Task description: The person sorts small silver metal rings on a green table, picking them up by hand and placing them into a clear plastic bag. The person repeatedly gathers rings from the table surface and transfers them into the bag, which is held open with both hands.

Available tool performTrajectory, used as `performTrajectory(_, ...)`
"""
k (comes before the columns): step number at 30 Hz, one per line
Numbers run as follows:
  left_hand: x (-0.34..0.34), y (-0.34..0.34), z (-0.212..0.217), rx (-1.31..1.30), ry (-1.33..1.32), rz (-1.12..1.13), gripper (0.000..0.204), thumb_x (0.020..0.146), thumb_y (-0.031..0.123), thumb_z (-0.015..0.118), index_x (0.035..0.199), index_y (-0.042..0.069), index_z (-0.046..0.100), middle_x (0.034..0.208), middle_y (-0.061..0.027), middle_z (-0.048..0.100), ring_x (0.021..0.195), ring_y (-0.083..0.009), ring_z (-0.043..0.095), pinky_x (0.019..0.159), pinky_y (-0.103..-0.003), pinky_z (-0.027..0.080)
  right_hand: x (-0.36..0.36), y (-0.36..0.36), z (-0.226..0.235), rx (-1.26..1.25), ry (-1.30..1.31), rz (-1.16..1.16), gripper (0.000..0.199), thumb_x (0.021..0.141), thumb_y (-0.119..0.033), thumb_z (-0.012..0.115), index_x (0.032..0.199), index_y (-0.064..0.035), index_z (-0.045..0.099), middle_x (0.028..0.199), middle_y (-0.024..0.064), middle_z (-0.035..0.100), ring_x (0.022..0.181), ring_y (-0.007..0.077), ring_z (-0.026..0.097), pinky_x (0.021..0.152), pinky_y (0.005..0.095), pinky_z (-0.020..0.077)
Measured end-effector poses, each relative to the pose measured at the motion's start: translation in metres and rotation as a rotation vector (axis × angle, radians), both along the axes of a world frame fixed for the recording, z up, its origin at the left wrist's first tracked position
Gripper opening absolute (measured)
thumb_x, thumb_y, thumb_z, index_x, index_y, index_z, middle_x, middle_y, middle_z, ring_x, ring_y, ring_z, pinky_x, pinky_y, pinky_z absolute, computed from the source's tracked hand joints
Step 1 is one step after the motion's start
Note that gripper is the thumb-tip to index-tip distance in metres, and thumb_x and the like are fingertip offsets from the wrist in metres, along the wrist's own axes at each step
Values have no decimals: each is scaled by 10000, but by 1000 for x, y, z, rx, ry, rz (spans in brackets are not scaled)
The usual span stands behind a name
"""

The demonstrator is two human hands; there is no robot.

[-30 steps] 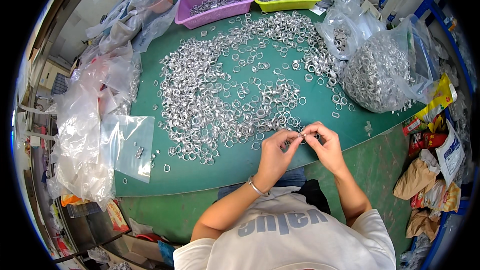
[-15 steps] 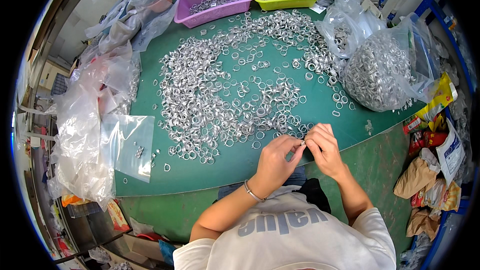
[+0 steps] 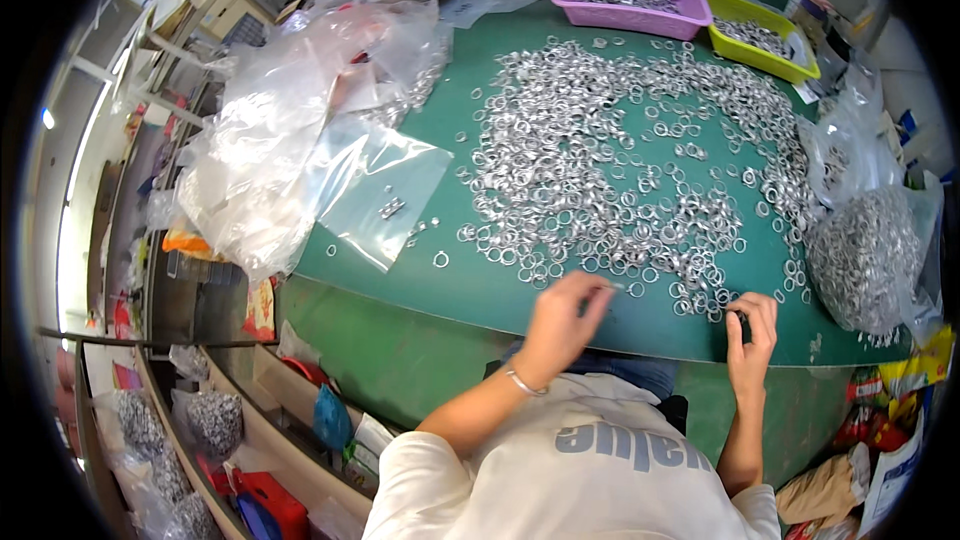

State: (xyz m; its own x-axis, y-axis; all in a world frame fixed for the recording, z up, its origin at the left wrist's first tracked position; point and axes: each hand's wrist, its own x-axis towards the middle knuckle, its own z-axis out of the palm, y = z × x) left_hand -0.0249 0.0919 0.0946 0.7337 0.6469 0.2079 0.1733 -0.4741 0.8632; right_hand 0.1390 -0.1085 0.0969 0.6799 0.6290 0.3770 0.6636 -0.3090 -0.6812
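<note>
Your left hand (image 3: 565, 318) has its thumb and fingers drawn nearly together over the near part of the green tabletop (image 3: 455, 292), with a small pale bit showing right at the tips; whether you are gripping it, you cannot tell from this view. Your right hand (image 3: 755, 335), well apart from the left, has bent fingers and a raised thumb with a dark gap between them, beside the near edge of the loose spread of silver-coloured metal rings (image 3: 540, 140); what it holds, if anything, is too small to make out.

That spread lies in front of you across the middle of the tabletop, dense on its left side and thinner toward its centre, with one single silver ring (image 3: 441, 259) apart from it to your left. Beyond it stand a purple plastic basin (image 3: 630, 24) and a yellow-green plastic basin (image 3: 762, 59), both with metal pieces inside. To your right sits a bulging clear plastic bag packed with rings (image 3: 862, 265). To your left, a flat clear plastic bag (image 3: 370, 165) bears a small shiny metal piece (image 3: 391, 208), just beside a crumpled heap of translucent plastic bags (image 3: 265, 150).
</note>
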Motion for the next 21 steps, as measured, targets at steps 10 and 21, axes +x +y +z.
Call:
performTrajectory(10, -122, 116, -37, 229, 206, 815, 161, 818, 104, 633, 860, -51, 629, 718, -142, 640, 638, -228, 611, 628, -334, 481, 5, -10, -21, -332, -55, 60, 547, 785, -158, 605, 1280, 1, 432, 1374, 151, 364, 1319, 351, 267, 1070, 449, 202)
performTrajectory(21, -106, 111, -29, 281, 17, 858, 114, 822, 71, 643, 847, -15, 571, 640, -38, 510, 582, -121, 482, 561, -260, 405, 1, 0, -24, -259, 84, 159, 679, 728, -168, 708, 1317, -23, 403, 1411, 161, 333, 1321, 352, 281, 1064, 422, 262)
